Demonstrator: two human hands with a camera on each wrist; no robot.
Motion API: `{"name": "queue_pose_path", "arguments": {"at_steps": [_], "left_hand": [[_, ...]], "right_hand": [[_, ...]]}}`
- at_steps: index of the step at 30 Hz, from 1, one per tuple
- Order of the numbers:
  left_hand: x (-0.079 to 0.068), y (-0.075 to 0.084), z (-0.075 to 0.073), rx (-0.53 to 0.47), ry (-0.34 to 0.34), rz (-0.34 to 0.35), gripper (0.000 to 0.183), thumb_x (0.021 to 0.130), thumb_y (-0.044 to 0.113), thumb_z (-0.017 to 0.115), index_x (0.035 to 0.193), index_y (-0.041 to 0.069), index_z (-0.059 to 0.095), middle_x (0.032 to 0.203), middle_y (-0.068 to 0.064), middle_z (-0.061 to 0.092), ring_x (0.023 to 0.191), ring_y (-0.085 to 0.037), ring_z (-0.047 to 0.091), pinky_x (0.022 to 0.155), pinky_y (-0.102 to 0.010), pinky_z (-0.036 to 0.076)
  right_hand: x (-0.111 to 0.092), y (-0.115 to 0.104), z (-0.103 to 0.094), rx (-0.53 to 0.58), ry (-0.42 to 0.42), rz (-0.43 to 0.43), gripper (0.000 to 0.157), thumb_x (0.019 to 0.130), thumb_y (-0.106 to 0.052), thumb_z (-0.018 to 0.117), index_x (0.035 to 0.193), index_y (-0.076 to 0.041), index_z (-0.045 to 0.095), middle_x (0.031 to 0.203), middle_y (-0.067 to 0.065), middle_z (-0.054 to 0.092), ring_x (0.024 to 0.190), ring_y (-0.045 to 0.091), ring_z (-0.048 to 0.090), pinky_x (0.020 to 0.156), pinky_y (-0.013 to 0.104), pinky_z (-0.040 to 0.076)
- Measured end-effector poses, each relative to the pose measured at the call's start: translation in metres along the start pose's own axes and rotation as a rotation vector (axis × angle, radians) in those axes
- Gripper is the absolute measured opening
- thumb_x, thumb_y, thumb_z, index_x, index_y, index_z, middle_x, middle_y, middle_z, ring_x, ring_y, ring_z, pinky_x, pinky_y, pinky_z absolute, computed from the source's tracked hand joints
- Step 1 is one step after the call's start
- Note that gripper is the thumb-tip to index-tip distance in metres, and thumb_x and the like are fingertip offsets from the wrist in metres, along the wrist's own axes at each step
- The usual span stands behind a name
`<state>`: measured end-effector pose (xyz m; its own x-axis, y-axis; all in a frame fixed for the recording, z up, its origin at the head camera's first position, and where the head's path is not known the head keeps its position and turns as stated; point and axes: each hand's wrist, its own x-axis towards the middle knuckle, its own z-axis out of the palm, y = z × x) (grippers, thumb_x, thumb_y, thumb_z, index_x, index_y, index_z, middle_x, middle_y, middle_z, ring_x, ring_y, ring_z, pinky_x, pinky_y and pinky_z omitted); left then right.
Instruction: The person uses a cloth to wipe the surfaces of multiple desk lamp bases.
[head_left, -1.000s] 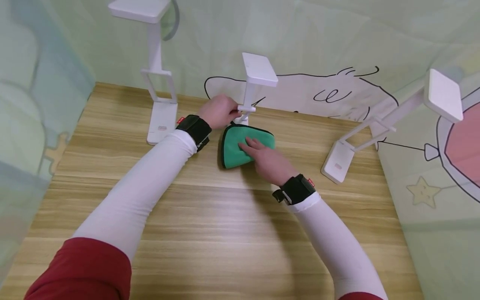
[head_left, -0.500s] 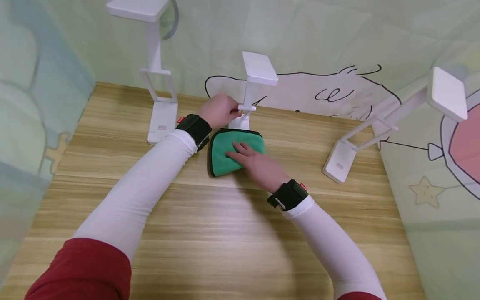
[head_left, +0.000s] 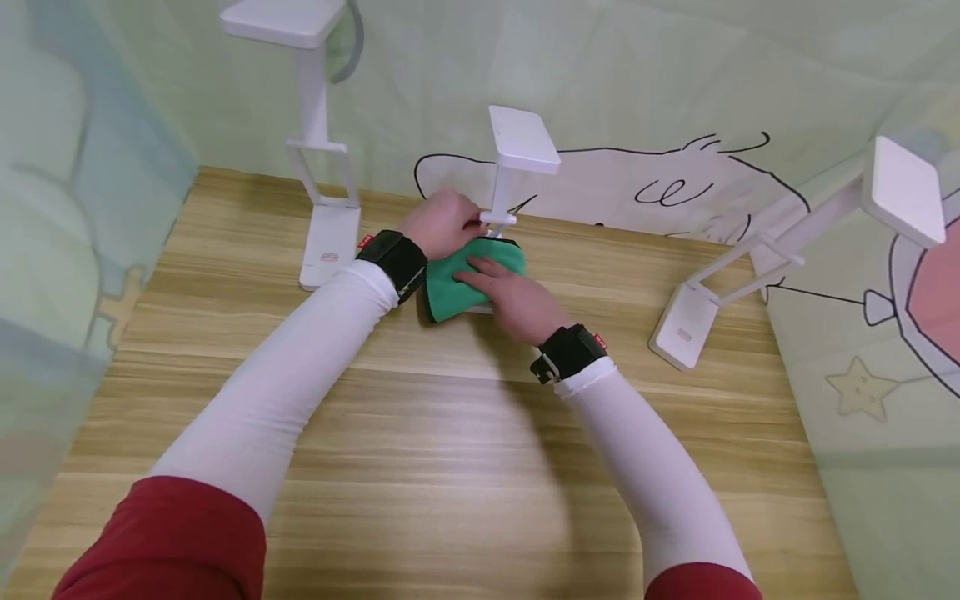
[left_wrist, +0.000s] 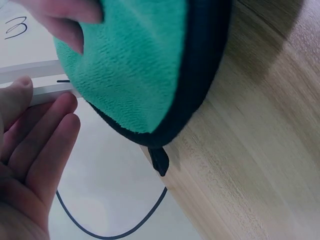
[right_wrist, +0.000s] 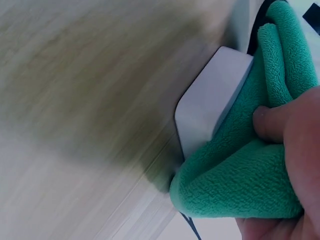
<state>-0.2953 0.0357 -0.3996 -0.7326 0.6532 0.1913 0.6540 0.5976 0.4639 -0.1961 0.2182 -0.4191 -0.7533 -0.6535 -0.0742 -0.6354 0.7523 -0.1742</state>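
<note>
In the head view a small white desk lamp (head_left: 522, 142) stands at the back middle. My left hand (head_left: 444, 223) pinches one of the thin legs (left_wrist: 47, 94) of its stand between thumb and fingers. A folded green cloth (head_left: 450, 287) with a dark edge lies over the lamp's base, and my right hand (head_left: 521, 300) grips it from above. The right wrist view shows my thumb pressed into the folds of the cloth (right_wrist: 235, 185). One end of the white lamp base (right_wrist: 212, 97) sticks out from under it. The cloth hides the rest of the base.
Another white desk lamp (head_left: 330, 246) stands to the left, and a third (head_left: 684, 325) to the right with its head tilted outward. All are on a wooden table (head_left: 420, 467). A printed fabric backdrop (head_left: 637, 75) rises behind the table.
My right hand and the cloth have slid left and toward me across the lamp base, then back up toward the stand. The base's front edge now shows. My left hand stays on the lamp.
</note>
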Motion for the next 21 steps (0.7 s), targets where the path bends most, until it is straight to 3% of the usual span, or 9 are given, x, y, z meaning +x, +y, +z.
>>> {"name": "queue_pose_path", "arguments": {"at_steps": [9,14,18,21], "left_hand": [[0.001,0.002,0.0,-0.015,-0.006,0.006,0.019,0.098,0.02,0.064,0.097,0.004,0.073,0.086,-0.006,0.069,0.073,-0.017,0.058,0.068,-0.034,0.049],[0.002,0.003,0.001,-0.008,-0.007,-0.001,0.02,0.099,0.02,0.063,0.099,0.003,0.073,0.086,-0.006,0.068,0.071,-0.018,0.055,0.064,-0.032,0.046],[0.001,0.003,0.001,-0.005,-0.009,-0.017,0.02,0.099,0.021,0.063,0.098,0.003,0.073,0.084,-0.006,0.067,0.071,-0.018,0.055,0.065,-0.032,0.047],[0.0,0.003,0.001,-0.009,-0.012,-0.037,0.02,0.099,0.022,0.063,0.097,0.004,0.072,0.083,-0.006,0.066,0.071,-0.018,0.055,0.065,-0.032,0.047]], "right_hand": [[-0.016,0.007,0.001,0.012,0.011,0.036,0.065,0.093,0.009,0.052,0.151,-0.017,0.04,0.157,0.015,0.031,0.144,0.026,0.021,0.099,0.044,0.047],[-0.029,0.008,0.001,-0.013,0.014,0.079,0.071,0.089,0.014,0.048,0.152,-0.019,0.04,0.158,0.012,0.03,0.143,0.026,0.022,0.074,0.036,0.055],[-0.039,0.003,0.0,-0.052,-0.001,0.11,0.073,0.089,0.014,0.049,0.153,-0.022,0.038,0.158,0.011,0.03,0.142,0.026,0.024,0.051,0.028,0.047],[-0.046,-0.005,-0.001,-0.089,-0.01,0.115,0.073,0.09,0.013,0.05,0.153,-0.023,0.038,0.157,0.01,0.031,0.141,0.025,0.028,0.043,0.026,0.04]]}}
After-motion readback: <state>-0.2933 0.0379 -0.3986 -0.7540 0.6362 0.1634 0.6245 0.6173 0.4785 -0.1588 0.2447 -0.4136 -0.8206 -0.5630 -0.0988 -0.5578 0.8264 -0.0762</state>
